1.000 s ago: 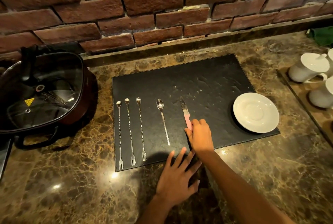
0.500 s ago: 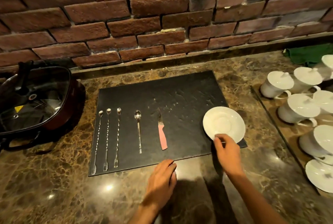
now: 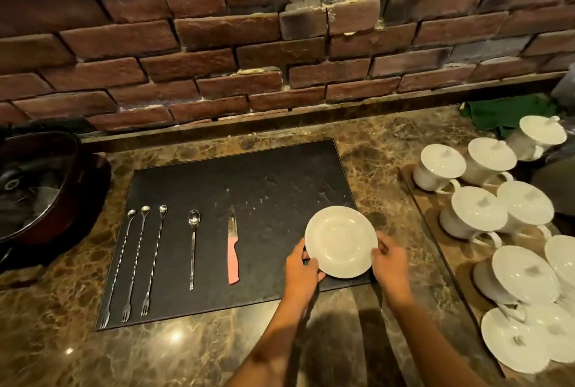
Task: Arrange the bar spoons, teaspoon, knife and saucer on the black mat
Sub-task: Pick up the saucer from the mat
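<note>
Both hands now grip the white saucer at the black mat's right near corner: the left hand, earlier flat on the counter, pinches its left rim, the right hand its right rim. Three bar spoons, teaspoon and knife lie unmoved in a row.

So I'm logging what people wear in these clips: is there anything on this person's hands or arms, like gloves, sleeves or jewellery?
Nothing is worn that shows. The left hand and right hand are bare, with no gloves, and no rings can be made out on the fingers. Both forearms are uncovered down to the bottom edge of the picture: no sleeves, watch or bracelet in sight.
</note>
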